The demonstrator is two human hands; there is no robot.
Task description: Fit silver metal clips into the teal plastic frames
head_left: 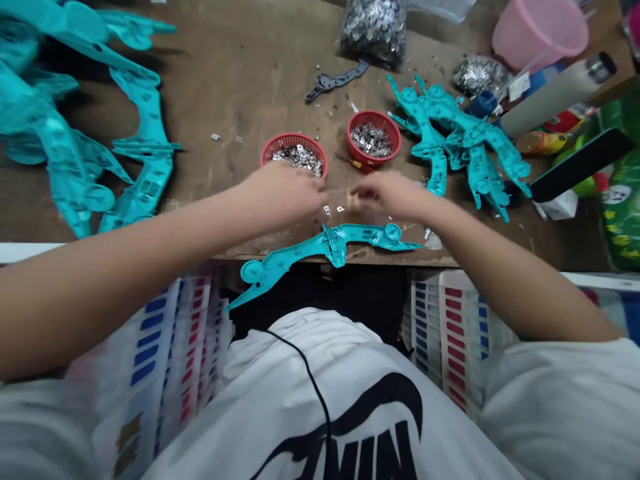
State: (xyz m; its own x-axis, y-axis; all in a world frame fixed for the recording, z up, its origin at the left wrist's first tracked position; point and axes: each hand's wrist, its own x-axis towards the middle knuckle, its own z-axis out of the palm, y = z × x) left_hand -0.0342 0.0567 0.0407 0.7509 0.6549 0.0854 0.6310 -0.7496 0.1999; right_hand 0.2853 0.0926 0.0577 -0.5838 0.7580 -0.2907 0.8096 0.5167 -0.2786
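A long teal plastic part (320, 252) lies across the near edge of the wooden table (235, 80). Just beyond it my left hand (285, 193) and my right hand (393, 195) reach toward each other, both smeared by motion. The left hand sits in front of a red basket (294, 152) of small shiny metal pieces. A few loose metal pieces (334, 209) lie on the table between the two hands. Whether either hand holds anything is hidden by the blur.
A second red basket (374, 137) of metal pieces stands right of the first. Piles of teal parts lie far left (75, 133) and right (460, 143). A clear bag of metal pieces (373, 27), a dark grey part (335, 81), a pink tub (537, 33) and bottles crowd the back right.
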